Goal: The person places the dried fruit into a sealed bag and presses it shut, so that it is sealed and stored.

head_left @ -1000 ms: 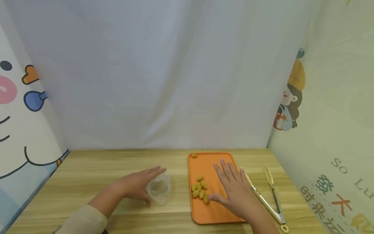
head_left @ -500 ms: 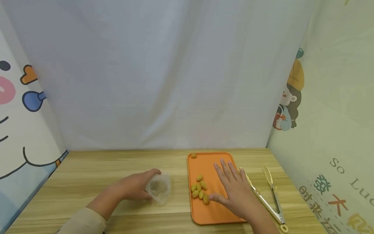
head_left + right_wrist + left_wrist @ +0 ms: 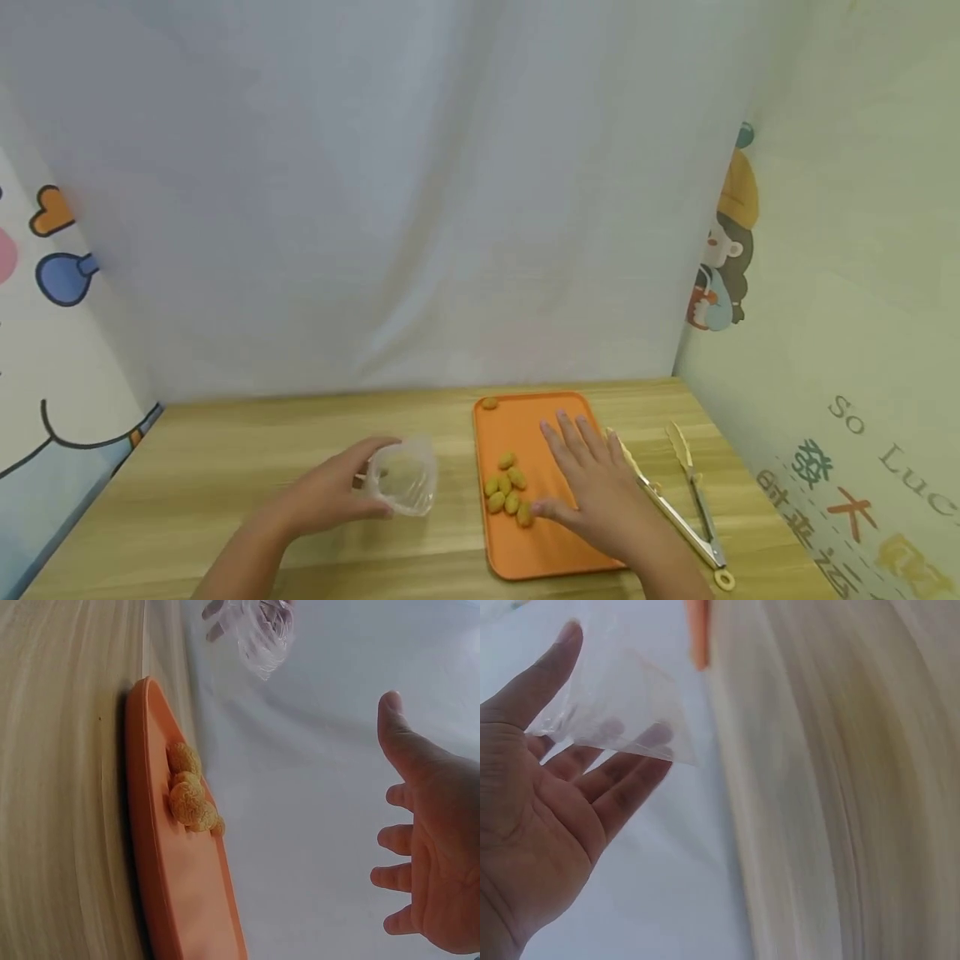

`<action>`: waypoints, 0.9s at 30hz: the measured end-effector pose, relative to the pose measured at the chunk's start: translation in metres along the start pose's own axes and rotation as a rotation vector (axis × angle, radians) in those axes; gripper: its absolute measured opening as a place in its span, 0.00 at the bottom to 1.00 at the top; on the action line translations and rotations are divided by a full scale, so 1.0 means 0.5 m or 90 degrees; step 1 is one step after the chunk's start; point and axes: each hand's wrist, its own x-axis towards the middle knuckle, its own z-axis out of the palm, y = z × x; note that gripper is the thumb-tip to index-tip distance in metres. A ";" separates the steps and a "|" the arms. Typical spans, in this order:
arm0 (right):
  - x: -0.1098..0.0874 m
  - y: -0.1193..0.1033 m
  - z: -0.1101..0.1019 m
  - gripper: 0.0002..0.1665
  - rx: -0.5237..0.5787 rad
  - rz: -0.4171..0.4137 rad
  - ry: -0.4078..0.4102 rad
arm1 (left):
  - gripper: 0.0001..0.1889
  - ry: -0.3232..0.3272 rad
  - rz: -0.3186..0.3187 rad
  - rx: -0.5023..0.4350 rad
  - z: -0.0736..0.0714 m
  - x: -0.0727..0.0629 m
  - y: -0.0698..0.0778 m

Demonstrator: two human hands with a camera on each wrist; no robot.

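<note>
My left hand (image 3: 333,492) holds a clear plastic container (image 3: 412,479) between thumb and fingers, its mouth turned toward the head camera. In the left wrist view the thumb lies on one side of the container (image 3: 630,705), with the fingertips showing through its wall. My right hand (image 3: 600,492) is held with fingers spread above the right side of an orange tray (image 3: 525,550), gripping nothing. Several yellow-brown oval pieces (image 3: 505,483) with a wrinkled surface lie along the tray's left side, near the right thumb. A single piece (image 3: 489,403) sits at the tray's far left corner.
Metal tongs (image 3: 705,542) with pale scalloped tips lie spread on the wooden table (image 3: 247,442) right of the tray, partly behind the right hand. A white curtain (image 3: 300,250) hangs at the back. Printed cloth (image 3: 825,292) closes off the right side.
My left hand has closed round the container from beside it and raised it, turning its mouth more to the camera. The right hand stays over the tray. The head view has shifted slightly.
</note>
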 end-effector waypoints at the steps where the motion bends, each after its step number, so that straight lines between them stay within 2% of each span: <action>1: 0.005 -0.001 0.003 0.57 -0.002 -0.003 -0.006 | 0.47 0.007 -0.001 -0.010 0.001 -0.008 0.001; 4: 0.016 -0.004 0.010 0.57 -0.009 -0.011 -0.024 | 0.45 0.031 0.013 -0.042 0.007 -0.025 -0.001; 6: 0.020 -0.006 0.010 0.58 -0.014 -0.009 -0.028 | 0.44 0.041 0.025 -0.063 0.010 -0.027 -0.003; 9: 0.020 -0.005 0.006 0.59 -0.012 0.008 -0.017 | 0.43 0.043 0.029 -0.091 0.010 -0.016 -0.006; 12: 0.021 0.000 0.001 0.59 -0.011 0.024 0.009 | 0.43 0.036 0.035 -0.094 0.005 0.004 -0.007; 18: 0.025 -0.001 -0.002 0.61 -0.003 0.040 0.040 | 0.40 0.031 0.029 -0.092 0.009 0.001 -0.015; 22: 0.029 0.012 -0.017 0.63 0.009 0.090 0.075 | 0.40 0.030 0.033 -0.083 0.006 0.004 -0.025; 27: 0.010 0.063 -0.043 0.68 0.029 0.193 0.097 | 0.40 0.023 0.031 -0.085 -0.004 0.012 -0.033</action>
